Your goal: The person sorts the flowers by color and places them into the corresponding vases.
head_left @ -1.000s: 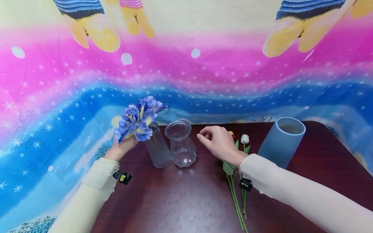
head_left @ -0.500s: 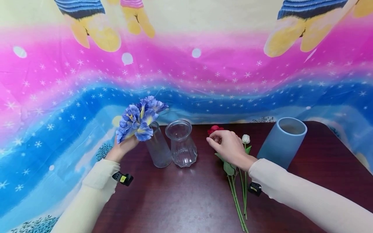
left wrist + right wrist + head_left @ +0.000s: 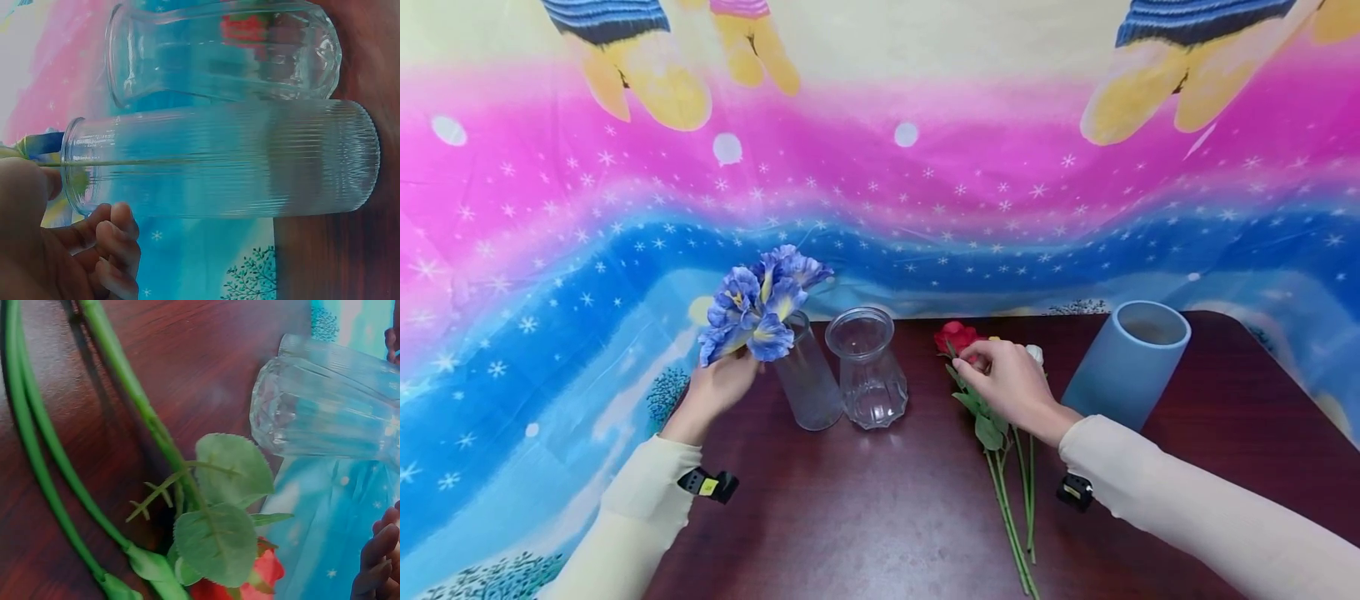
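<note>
Blue-purple irises (image 3: pixel 760 304) stand in a tall ribbed glass vase (image 3: pixel 808 387); a thin stem runs down inside it in the left wrist view. My left hand (image 3: pixel 721 387) is just below the blooms beside the rim, its fingers (image 3: pixel 119 244) loosely bent with nothing gripped. Over on the right, a red rose (image 3: pixel 957 337) with green leaves (image 3: pixel 988 432) lies on the table. My right hand (image 3: pixel 1011 387) hovers over the flowers, thumb near the rose. Its loosely bent fingers (image 3: pixel 378 559) appear apart from the bloom in the right wrist view. A white tulip (image 3: pixel 1036 354) is partly hidden behind that hand.
A flared clear glass vase (image 3: pixel 874 387) stands right beside the ribbed one. At the right is a wide matte blue vase (image 3: pixel 1123 362). Long green stems (image 3: pixel 1011 529) point toward the front of the dark red table (image 3: pixel 850 517). A printed cloth (image 3: pixel 880 200) hangs behind.
My right hand has moved right and slightly down, uncovering the red rose and partly covering the white tulip. My left hand has shifted slightly down from the iris blooms, which stay in place.
</note>
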{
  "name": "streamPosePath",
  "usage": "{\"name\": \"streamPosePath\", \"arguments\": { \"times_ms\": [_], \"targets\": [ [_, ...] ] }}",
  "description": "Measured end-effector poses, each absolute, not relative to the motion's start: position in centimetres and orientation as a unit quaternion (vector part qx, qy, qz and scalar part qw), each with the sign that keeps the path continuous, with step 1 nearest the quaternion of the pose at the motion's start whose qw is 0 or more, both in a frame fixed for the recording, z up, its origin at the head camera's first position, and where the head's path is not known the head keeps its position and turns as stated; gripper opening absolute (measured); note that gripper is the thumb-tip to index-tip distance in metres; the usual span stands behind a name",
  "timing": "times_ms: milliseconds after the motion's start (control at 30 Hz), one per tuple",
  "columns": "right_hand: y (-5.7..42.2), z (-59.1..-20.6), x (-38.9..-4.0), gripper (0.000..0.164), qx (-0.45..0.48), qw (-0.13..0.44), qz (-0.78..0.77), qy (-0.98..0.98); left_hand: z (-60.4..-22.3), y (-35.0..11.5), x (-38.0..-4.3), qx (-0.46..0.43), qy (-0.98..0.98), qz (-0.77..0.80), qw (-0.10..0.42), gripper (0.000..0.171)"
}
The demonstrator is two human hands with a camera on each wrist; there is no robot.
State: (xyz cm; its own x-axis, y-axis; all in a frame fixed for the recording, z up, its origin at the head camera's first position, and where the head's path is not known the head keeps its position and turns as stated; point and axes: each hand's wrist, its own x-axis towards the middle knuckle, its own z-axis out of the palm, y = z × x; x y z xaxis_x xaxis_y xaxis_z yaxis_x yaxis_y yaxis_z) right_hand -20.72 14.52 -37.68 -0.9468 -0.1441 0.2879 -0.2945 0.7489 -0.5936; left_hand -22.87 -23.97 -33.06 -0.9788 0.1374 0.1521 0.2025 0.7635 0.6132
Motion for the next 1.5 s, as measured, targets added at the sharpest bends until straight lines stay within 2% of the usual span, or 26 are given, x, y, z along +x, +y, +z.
{"name": "streamPosePath", "arguments": {
  "times_ms": [167, 433, 600, 867, 1233, 1500],
  "targets": [
    [15.3, -38.2, -20.5, 0.020, 0.106, 0.098, 0.330, -0.933, -33.1, -23.6, -21.8, -0.036, -0.953, -0.298, 0.033, 0.056],
    [16.2, -38.8, -20.5, 0.021, 0.099, 0.094, 0.316, -0.939, -33.8, -23.0, -20.0, -0.067, -0.950, -0.301, 0.055, 0.047],
    [16.9, -39.3, -20.4, 0.023, 0.095, 0.087, 0.311, -0.942, -34.1, -21.7, -19.4, -0.066, -0.952, -0.299, 0.021, 0.052],
    [17.7, -40.1, -20.1, 0.021, 0.090, 0.082, 0.296, -0.947, -34.2, -18.8, -19.5, -0.079, -0.929, -0.361, 0.001, 0.044],
    [18.1, -40.5, -19.4, 0.024, 0.087, 0.073, 0.286, -0.951, -34.8, -16.7, -20.1, -0.081, -0.920, -0.383, 0.014, 0.043],
    [18.5, -40.8, -18.9, 0.023, 0.085, 0.061, 0.290, -0.951, -35.0, -15.4, -20.6, -0.033, -0.922, -0.385, 0.013, 0.046]
  ]
}}
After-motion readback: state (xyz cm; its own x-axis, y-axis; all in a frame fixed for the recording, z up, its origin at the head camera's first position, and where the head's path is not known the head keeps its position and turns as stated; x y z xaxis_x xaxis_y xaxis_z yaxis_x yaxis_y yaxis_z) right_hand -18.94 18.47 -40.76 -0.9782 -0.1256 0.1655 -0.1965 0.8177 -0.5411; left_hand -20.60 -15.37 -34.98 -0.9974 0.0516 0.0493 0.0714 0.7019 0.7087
